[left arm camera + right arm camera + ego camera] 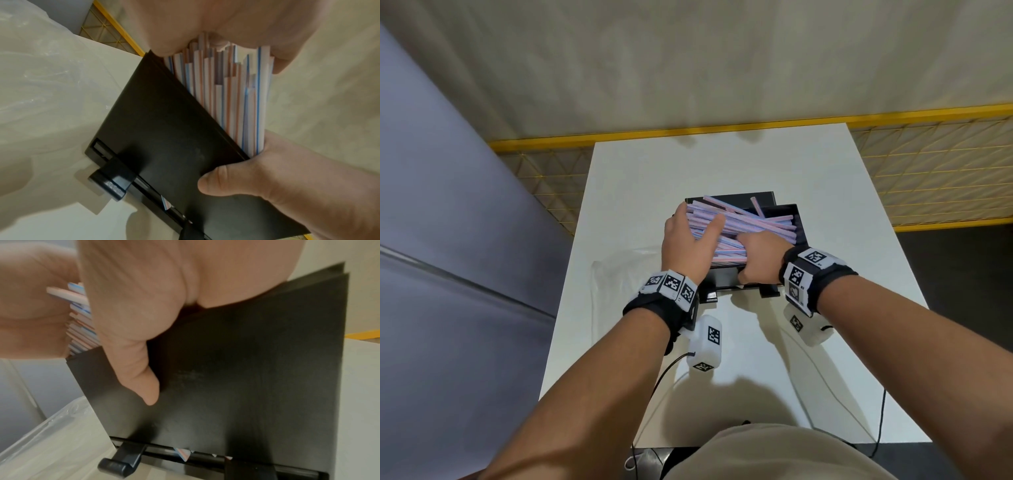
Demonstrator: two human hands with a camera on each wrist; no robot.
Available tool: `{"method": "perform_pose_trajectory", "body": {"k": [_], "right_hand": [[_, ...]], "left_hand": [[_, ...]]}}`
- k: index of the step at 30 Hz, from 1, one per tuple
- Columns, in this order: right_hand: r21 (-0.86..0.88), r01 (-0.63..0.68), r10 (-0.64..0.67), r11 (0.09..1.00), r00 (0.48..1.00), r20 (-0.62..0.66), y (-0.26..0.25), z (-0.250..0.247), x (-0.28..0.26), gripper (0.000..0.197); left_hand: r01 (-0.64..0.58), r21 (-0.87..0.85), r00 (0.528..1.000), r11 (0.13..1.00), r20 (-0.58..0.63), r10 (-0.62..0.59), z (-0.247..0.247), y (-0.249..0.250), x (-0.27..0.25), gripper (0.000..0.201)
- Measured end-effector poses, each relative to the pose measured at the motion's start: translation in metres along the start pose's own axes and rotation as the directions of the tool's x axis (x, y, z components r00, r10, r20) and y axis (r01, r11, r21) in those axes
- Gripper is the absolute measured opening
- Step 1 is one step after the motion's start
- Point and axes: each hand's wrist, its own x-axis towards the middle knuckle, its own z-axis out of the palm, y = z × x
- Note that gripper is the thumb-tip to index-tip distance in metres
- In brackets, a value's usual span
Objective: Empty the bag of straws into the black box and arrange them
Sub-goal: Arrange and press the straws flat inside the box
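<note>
Straws (743,228) lie across black box (799,222), running left-right between both hands.

A fenced-off lab or test bay: white table (825,192), yellow mesh barrier (935,164), bare wall.

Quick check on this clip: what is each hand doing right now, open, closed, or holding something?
Left hand: open, fingers spread flat over the straws in the black box.
Right hand: thumb on the box's front wall, fingers reaching into the straws; grip cannot be told.
</note>
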Motion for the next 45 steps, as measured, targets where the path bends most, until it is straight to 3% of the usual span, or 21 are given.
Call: {"method": "perform_pose_trajectory", "body": {"k": [3,7,10,12,14,16,18,20,22,23,24,26,28,30,33,41,43,45], "right_hand": [[0.011,0.003,-0.003,1.000,1.000,0.008,-0.001,0.001,-0.001,0.048],[0.000,0.016,-0.016,1.000,0.999,-0.034,0.002,0.005,-0.004,0.040],[-0.005,0.029,-0.029,1.000,0.998,-0.051,0.003,0.004,-0.005,0.038],[-0.020,0.028,-0.029,0.999,0.999,-0.041,0.003,0.004,-0.004,0.037],[-0.030,0.023,-0.024,0.999,0.999,-0.034,0.001,0.003,-0.004,0.036],[-0.033,0.019,-0.019,0.999,1.000,-0.024,0.000,0.003,-0.003,0.037],[-0.034,0.018,-0.019,0.999,1.000,-0.011,-0.001,0.003,-0.002,0.040],[-0.031,0.011,-0.011,0.999,1.000,0.010,-0.003,0.000,-0.002,0.046],[-0.035,0.021,-0.020,0.999,1.000,0.007,-0.006,-0.002,-0.001,0.049],[-0.037,0.037,-0.037,0.999,0.999,0.006,-0.007,-0.002,0.001,0.053],[-0.033,0.038,-0.038,0.999,0.999,0.000,-0.006,-0.001,0.004,0.060],[-0.035,0.029,-0.029,0.999,1.000,-0.002,-0.003,0.003,0.007,0.064],[-0.047,0.027,-0.027,0.999,1.000,-0.005,-0.002,0.004,0.004,0.050],[-0.057,0.031,-0.033,0.998,0.999,-0.031,0.000,0.005,-0.001,0.040],[-0.088,0.063,-0.069,0.994,0.995,-0.067,0.005,0.009,-0.006,0.042],[-0.038,0.140,-0.144,0.989,0.974,-0.172,0.010,0.013,-0.026,0.065],[-0.023,0.165,-0.166,0.986,0.973,-0.161,0.009,0.010,-0.034,0.061],[-0.026,0.193,-0.194,0.981,0.963,-0.189,0.008,0.006,-0.041,0.045]], "left_hand": [[-0.028,-0.004,1.000,1.000,-0.013,0.028,-0.001,-0.001,-0.003,0.077],[-0.154,-0.049,0.982,0.987,-0.114,0.148,-0.006,-0.002,-0.012,0.067],[-0.273,0.265,0.932,0.925,-0.164,0.323,-0.015,-0.002,-0.016,0.070],[-0.263,0.497,0.920,0.827,-0.128,0.369,-0.020,0.002,-0.014,0.082],[-0.197,0.591,0.944,0.782,-0.100,0.314,-0.023,0.006,-0.010,0.088],[-0.124,0.599,0.970,0.791,-0.095,0.224,-0.028,0.009,-0.004,0.089],[-0.162,0.637,0.964,0.753,-0.060,0.257,-0.035,0.014,0.000,0.095],[-0.383,0.694,0.900,0.609,0.130,0.417,-0.038,0.025,0.002,0.106],[-0.643,0.673,0.753,0.365,0.469,0.462,-0.030,0.037,0.006,0.120],[-0.721,0.651,0.682,0.238,0.607,0.408,-0.023,0.041,0.011,0.129],[-0.758,0.640,0.640,0.127,0.691,0.336,-0.015,0.042,0.016,0.138],[-0.752,0.659,0.645,-0.013,0.740,0.191,-0.002,0.037,0.029,0.152],[-0.714,0.700,0.696,-0.008,0.711,0.098,0.002,0.026,0.037,0.155],[-0.691,0.718,0.723,0.085,0.682,0.113,0.000,0.016,0.040,0.146],[-0.704,0.691,0.710,0.165,0.681,0.180,-0.008,0.004,0.041,0.131],[-0.696,0.689,0.718,0.202,0.666,0.205,-0.010,-0.003,0.045,0.127],[-0.681,0.703,0.732,0.204,0.653,0.196,-0.010,-0.005,0.045,0.128],[-0.660,0.719,0.751,0.219,0.637,0.174,-0.010,-0.007,0.044,0.128]]}}
